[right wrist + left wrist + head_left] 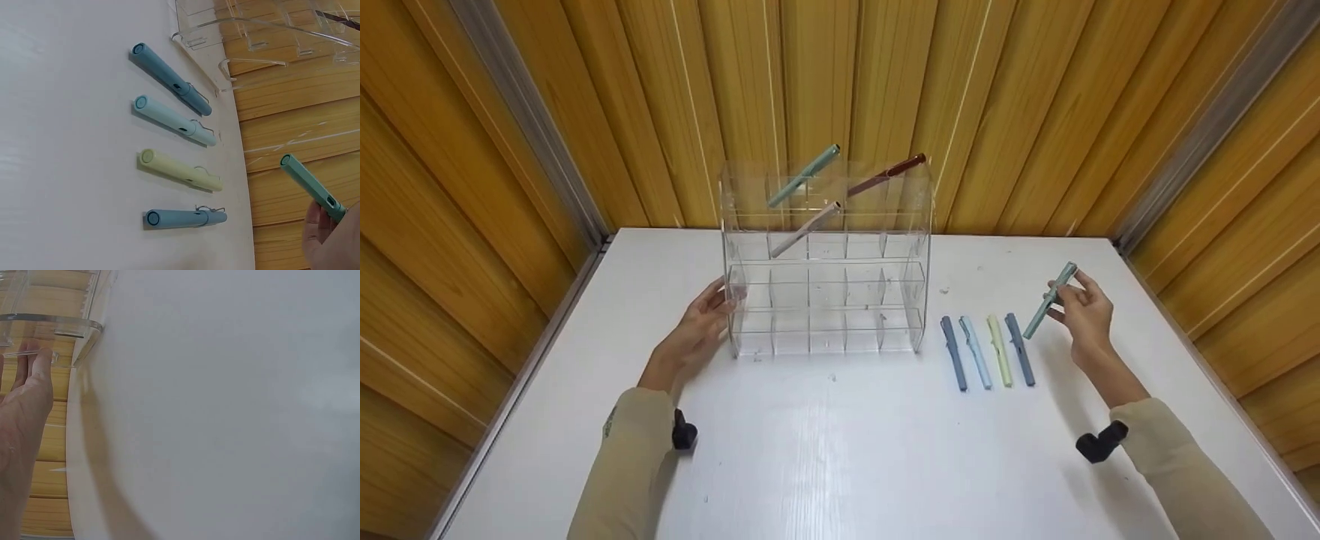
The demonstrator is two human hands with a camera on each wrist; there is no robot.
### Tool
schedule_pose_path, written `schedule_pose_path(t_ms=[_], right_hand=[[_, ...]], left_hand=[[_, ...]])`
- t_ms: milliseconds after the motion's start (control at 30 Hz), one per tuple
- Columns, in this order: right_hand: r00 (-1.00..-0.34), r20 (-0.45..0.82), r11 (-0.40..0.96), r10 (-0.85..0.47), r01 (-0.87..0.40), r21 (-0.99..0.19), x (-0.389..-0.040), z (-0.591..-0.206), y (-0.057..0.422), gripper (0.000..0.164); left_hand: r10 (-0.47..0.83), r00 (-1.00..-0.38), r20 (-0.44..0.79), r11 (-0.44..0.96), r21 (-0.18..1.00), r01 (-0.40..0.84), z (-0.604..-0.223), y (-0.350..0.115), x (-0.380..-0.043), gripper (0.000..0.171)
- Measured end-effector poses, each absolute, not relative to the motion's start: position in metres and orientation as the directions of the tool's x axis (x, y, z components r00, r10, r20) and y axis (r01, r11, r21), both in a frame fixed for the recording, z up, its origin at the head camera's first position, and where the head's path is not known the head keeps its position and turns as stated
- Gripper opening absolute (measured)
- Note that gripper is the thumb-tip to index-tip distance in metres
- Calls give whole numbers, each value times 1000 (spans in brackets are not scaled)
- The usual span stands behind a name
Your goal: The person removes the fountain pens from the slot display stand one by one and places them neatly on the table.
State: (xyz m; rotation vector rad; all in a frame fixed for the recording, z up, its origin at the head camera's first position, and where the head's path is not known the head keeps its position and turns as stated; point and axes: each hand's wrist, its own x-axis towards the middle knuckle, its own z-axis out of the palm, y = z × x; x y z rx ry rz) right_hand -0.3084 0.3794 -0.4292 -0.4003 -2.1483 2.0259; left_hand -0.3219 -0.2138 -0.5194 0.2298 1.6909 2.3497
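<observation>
A clear pen rack (826, 330) with several tiers of compartments stands on the white table. My left hand (701, 319) holds its left side; in the left wrist view the fingers (40, 363) lie at a clear edge. My right hand (1086, 311) pinches a green pen (1050, 300), raised and tilted over the table's right side. Near it lie a dark blue pen (953, 352), a light blue pen (976, 352), a pale yellow-green pen (1000, 351) and another blue pen (1020, 349), side by side.
Leaning in the rack's upper tiers are a teal pen (804, 176), a dark red pen (886, 175) and a pinkish pen (806, 229). Wood-patterned panels (817, 75) wall in the back and both sides of the table (810, 450).
</observation>
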Motion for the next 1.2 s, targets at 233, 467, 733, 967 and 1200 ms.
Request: schedule_pose_path(t_ms=[233,467,733,967,1200], right_hand=[[-955,-50,163,294,102,-981,-306,-439,391,57],[-963,-37,249,267,106,-963,-307,-457,404,53],[-977,-67,369,203,140,-919,-308,-475,412,57],[-978,-119,494,174,191,-848,-308,-486,414,58],[-978,-142,539,153,203,-818,-311,-495,415,55]], left_hand=[[284,-959,-4,-332,938,-102,-520,-214,-323,79],[270,-963,-28,-351,928,-126,-520,-213,-322,81],[269,-962,-41,-392,908,-149,-521,-212,-321,79],[271,-962,-31,-398,907,-141,-521,-212,-321,79],[254,-967,-27,-386,914,-127,-520,-211,-320,77]])
